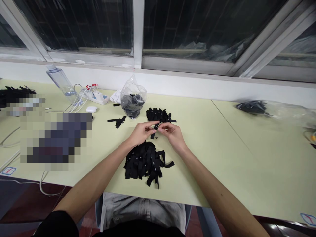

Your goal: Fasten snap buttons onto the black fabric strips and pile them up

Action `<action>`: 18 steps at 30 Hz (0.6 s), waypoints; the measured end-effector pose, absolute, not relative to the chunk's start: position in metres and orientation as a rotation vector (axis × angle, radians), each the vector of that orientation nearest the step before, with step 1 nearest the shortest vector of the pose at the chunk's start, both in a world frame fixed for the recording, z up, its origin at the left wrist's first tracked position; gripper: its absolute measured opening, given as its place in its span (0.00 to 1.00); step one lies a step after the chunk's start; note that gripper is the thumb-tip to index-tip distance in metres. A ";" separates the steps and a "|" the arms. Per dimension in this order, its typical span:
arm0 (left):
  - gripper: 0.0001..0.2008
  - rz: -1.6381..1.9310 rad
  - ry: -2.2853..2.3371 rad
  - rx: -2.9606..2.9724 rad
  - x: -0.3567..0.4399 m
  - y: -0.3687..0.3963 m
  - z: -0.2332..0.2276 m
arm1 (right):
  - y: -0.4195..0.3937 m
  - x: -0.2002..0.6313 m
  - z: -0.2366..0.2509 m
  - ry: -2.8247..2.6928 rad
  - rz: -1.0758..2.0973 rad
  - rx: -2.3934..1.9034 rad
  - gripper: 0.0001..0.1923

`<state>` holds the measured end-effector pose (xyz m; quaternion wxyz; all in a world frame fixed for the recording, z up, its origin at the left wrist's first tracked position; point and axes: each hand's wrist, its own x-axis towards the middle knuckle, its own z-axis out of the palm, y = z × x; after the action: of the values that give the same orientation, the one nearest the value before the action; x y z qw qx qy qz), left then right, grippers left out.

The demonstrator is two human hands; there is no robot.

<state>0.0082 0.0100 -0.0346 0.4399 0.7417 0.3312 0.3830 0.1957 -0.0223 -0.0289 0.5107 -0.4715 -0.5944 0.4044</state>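
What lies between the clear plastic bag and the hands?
A small heap of black labels lies between the plastic bag and the hands, seen in the head view.

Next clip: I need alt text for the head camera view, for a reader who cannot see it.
Two bare hands, left hand and right hand, pinch one black fabric strip between them above a pale green table. A heap of black strips lies near the table's front edge, a smaller pile and a clear plastic bag behind.

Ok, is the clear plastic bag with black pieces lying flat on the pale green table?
No, the clear plastic bag stands upright on the pale green table, its twisted top pointing up.
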 end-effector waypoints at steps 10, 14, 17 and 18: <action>0.26 0.915 0.784 1.844 0.013 0.005 -0.032 | -0.023 0.196 -0.031 -1.321 1.018 -1.107 0.08; 0.26 0.927 0.773 1.854 0.014 0.005 -0.033 | -0.022 0.195 -0.032 -1.322 1.016 -1.109 0.10; 0.26 0.929 0.767 1.852 0.014 0.005 -0.033 | -0.023 0.195 -0.031 -1.324 1.013 -1.127 0.11; 0.26 0.929 0.768 1.855 0.014 0.005 -0.033 | -0.023 0.194 -0.031 -1.322 1.013 -1.129 0.11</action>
<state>0.0138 0.0049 -0.0335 0.4481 0.7496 0.3105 0.3754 0.1943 -0.0229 -0.0315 0.5354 -0.4738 -0.5550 0.4252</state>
